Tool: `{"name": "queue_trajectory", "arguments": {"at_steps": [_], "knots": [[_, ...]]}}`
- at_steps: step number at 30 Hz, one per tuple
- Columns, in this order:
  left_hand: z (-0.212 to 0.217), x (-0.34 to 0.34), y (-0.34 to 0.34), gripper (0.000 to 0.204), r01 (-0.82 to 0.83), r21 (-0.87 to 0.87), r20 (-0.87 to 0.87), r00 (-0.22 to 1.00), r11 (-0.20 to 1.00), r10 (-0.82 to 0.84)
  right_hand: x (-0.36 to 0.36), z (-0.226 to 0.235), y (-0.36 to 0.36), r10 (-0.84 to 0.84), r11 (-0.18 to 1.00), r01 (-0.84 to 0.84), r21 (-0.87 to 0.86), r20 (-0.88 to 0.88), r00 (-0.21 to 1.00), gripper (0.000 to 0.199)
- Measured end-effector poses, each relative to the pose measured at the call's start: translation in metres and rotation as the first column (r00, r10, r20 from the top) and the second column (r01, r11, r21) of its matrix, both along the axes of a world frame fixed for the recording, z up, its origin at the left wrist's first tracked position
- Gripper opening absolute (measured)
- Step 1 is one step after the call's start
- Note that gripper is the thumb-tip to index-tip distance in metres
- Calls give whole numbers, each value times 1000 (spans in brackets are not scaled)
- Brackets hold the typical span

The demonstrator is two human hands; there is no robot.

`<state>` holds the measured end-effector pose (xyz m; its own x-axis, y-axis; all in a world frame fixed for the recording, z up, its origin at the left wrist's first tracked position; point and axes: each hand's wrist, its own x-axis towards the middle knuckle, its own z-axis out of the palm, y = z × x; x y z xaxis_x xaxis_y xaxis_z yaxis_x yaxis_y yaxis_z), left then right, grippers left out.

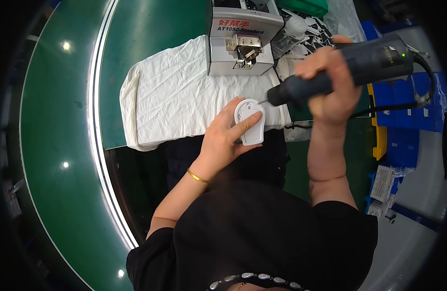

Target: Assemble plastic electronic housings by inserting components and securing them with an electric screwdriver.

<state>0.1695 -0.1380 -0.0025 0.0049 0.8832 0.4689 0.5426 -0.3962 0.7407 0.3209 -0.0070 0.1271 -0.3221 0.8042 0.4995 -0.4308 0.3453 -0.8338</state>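
By grey machine (244, 36), wht cloth (175, 99): L hand (221, 138) closed on wht part (254, 130), R hand (334, 87) round driver (369, 63).

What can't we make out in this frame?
Head view, all items:
Left hand: some fingers hidden behind the white plastic cover.
Right hand: blurred; exact finger placement on the electric screwdriver unclear.
Bit tip: too small to tell whether it touches the cover.
Grey screw feeder: top cut off by the upper edge.

I wear a black top (262, 233) with short sleeves (150, 259); oval, pearly beads (264, 276) curve along its neckline. A gold bangle (198, 176) circles my left wrist (205, 164). My left hand (222, 138) and right hand (336, 89) are bare.
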Motion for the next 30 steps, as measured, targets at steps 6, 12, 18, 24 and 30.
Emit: {"name": "queue_trajectory", "arguments": {"at_steps": [6, 12, 18, 24, 30], "knots": [[0, 0, 0, 76, 10, -44, -21, 1000, 999, -11, 118, -24, 98, -428, 760, 571, -310, 422, 799, 32], [6, -1, 1, 74, 19, -35, -17, 1000, 999, -20, 200, -112, 167, -494, 602, 744, -289, 598, 632, 31], [6, -1, 1, 72, 18, -52, -14, 1000, 998, -18, 214, -128, 187, -355, 610, 771, -182, 807, 472, 44], [7, 0, 1, 70, 4, -53, -47, 999, 999, -7, 167, -107, 149, -860, 421, 557, 716, 511, -6, 47], [5, 0, 1, 71, 8, -35, -41, 999, 999, -9, 60, -109, 59, -765, 634, 271, 725, 640, 76, 47]]}}
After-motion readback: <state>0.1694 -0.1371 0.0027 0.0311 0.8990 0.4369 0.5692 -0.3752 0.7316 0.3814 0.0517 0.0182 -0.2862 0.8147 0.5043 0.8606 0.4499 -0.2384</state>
